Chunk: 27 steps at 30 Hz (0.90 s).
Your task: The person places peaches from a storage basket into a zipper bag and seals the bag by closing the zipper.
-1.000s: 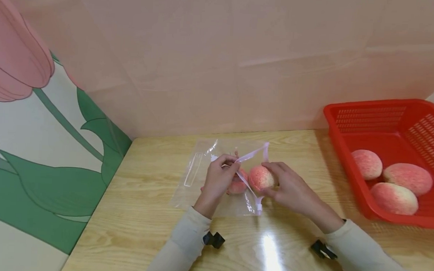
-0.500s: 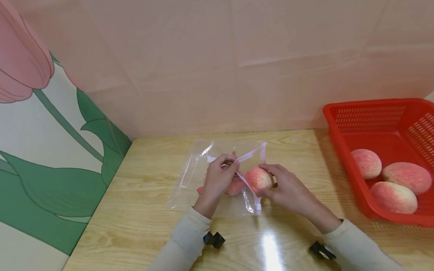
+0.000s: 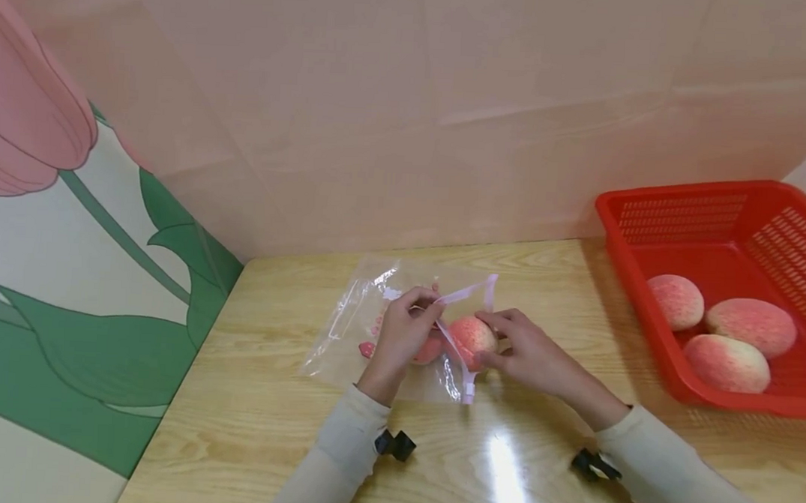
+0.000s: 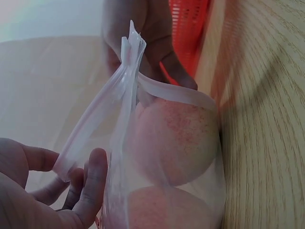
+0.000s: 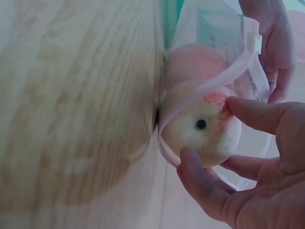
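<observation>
On the wooden table [image 3: 268,403], a clear bag [image 3: 350,339] lies with its mouth open. One peach [image 3: 429,351] is already inside it. The left hand [image 3: 405,328] pinches the bag's top edge between thumb and finger. The right hand [image 3: 530,353] holds a second peach [image 3: 472,334], with its thumb and fingers bent around it. That peach sits at the bag's mouth, partly in, so its turn looks almost done. Three more peaches [image 3: 751,327] lie in the red basket [image 3: 741,403], well apart from the bag. The bag is not closed yet.
</observation>
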Each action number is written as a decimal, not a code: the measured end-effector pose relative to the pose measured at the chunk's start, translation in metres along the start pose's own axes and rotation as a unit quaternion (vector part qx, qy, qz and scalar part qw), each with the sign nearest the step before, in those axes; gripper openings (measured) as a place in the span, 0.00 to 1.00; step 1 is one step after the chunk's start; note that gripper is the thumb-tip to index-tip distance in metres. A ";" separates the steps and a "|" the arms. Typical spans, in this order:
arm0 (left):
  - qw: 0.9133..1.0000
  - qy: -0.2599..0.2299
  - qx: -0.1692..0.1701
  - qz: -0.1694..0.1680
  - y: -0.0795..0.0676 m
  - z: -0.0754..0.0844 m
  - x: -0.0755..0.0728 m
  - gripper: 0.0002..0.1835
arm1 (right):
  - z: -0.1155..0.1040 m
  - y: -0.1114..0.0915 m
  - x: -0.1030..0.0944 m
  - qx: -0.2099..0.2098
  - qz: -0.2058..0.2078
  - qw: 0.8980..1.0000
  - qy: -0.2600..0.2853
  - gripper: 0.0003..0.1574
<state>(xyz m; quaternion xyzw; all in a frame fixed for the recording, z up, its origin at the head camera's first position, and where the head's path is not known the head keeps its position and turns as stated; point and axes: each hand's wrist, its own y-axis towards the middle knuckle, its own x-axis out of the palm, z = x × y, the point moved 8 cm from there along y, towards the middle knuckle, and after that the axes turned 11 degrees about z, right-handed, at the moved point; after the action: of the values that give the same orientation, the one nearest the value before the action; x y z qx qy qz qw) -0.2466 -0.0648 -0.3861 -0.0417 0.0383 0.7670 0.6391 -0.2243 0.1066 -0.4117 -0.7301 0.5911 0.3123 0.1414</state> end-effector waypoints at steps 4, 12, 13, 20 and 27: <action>1.000 0.004 -0.006 0.009 0.002 -0.001 -0.003 0.07 | -0.008 0.000 -0.004 -0.030 0.039 0.997 -0.066 0.36; 1.000 0.003 -0.002 0.011 0.002 -0.001 -0.003 0.07 | -0.021 0.002 0.001 -0.057 0.082 0.980 -0.171 0.45; 1.000 0.004 -0.001 0.010 0.001 -0.001 -0.002 0.07 | -0.021 0.003 0.002 -0.055 0.085 0.979 -0.174 0.46; 1.000 0.005 -0.012 0.019 0.001 -0.001 -0.008 0.06 | -0.015 0.009 0.006 -0.033 0.071 0.980 -0.180 0.49; 1.000 -0.009 -0.010 0.015 0.003 -0.002 -0.005 0.07 | -0.012 0.008 0.005 -0.031 0.060 0.992 -0.104 0.47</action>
<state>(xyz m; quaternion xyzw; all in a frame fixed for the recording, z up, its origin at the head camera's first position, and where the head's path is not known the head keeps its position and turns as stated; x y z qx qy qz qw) -0.2490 -0.0705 -0.3873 -0.0409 0.0253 0.7772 0.6274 -0.2281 0.0933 -0.4047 -0.6611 0.6060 0.4123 0.1602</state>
